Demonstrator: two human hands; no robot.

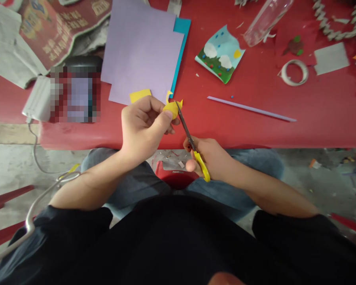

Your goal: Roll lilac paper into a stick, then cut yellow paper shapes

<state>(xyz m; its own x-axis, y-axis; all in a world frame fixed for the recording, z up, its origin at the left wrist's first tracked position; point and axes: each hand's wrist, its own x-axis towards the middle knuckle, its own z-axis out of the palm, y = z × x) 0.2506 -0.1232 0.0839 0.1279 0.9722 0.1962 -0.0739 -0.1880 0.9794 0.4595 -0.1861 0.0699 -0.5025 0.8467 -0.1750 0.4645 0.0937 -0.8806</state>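
Between the thumb and fingers of my left hand [145, 128] is a small yellow paper cutout [171, 109], rounded, with a thin curved strip at its top left and a pointed tip at its right. My right hand [215, 158] grips the yellow handle of a pair of scissors [187, 132]. The dark blades point up and left, and their tips meet the cutout's right side. Whether the blades are parted there is too small to tell. Just behind my left hand, a yellow paper piece [140, 95] rests on the lilac sheets [142, 51].
A blue sheet [180, 51] peeks out beneath the lilac ones. On the red table [255, 134] lie a painted paper [221, 55], a lilac paper strip [250, 108], a tape roll [294, 73] and a clear bottle [265, 23]. A white power bank [40, 99] with a cable sits at left.
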